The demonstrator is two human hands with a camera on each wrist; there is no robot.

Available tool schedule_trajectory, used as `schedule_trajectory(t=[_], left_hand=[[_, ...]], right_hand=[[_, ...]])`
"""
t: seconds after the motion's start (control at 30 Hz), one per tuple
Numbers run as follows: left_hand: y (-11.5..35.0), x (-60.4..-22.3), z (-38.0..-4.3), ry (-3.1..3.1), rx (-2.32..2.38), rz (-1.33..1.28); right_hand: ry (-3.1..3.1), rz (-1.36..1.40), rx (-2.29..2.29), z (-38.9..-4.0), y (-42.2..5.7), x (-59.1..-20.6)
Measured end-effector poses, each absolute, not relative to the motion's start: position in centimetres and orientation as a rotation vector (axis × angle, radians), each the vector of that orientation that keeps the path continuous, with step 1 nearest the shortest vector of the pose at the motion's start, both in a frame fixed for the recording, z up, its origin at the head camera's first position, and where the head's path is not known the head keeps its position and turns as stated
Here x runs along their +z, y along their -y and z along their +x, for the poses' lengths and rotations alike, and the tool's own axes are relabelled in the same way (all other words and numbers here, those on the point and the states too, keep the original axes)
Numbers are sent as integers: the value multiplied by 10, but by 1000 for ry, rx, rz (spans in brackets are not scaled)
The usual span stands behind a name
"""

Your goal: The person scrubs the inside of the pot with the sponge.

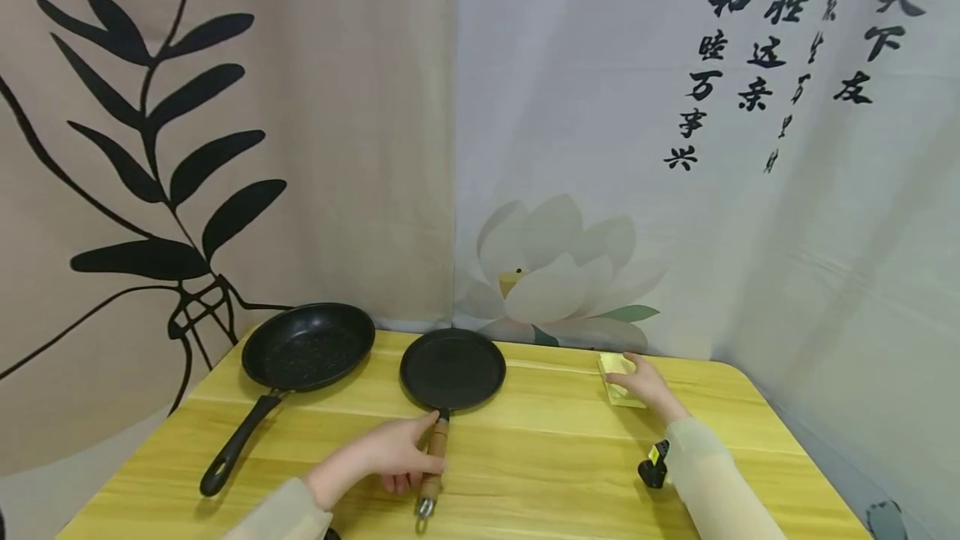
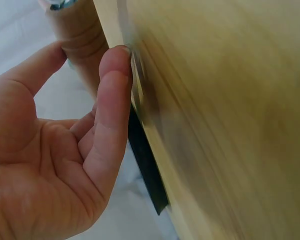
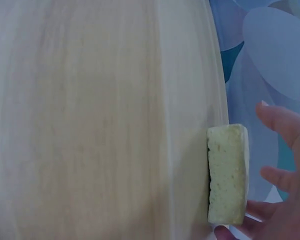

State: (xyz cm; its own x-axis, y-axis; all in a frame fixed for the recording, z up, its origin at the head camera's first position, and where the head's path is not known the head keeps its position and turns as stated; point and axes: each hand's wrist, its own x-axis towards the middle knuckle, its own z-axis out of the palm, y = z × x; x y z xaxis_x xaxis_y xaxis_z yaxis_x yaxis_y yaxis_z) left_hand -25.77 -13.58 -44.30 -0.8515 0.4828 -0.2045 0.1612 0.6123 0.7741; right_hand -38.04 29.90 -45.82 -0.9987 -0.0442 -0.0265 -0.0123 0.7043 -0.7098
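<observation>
A flat round black pan [image 1: 452, 369] with a wooden handle [image 1: 433, 473] lies on the table, its handle toward the front. My left hand [image 1: 401, 448] is at that handle, forefinger reaching up near the pan's neck and thumb across the wood. In the left wrist view, thumb and fingers [image 2: 114, 100] stand apart on either side of the handle [image 2: 82, 40]. Far to the right, my right hand [image 1: 647, 386] is over a pale yellow sponge [image 1: 618, 394]. The right wrist view has its spread fingers [image 3: 277, 177] beside the sponge [image 3: 227, 172], lower fingertips right at its edge.
A deeper black frying pan [image 1: 309, 346] rests at the table's back left, its black handle [image 1: 240, 444] pointing front-left. The wooden table [image 1: 540, 440] meets a printed cloth backdrop [image 1: 360, 148] at its back edge. A small black camera [image 1: 654, 465] sits by my right wrist.
</observation>
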Motion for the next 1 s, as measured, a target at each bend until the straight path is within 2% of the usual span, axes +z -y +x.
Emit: schedule_trajectory(t=[1.0], left_hand=[[131,-445,-253,-2317,1196,475]], right_hand=[[-2981,-100,-1076,-381,-307,-460]])
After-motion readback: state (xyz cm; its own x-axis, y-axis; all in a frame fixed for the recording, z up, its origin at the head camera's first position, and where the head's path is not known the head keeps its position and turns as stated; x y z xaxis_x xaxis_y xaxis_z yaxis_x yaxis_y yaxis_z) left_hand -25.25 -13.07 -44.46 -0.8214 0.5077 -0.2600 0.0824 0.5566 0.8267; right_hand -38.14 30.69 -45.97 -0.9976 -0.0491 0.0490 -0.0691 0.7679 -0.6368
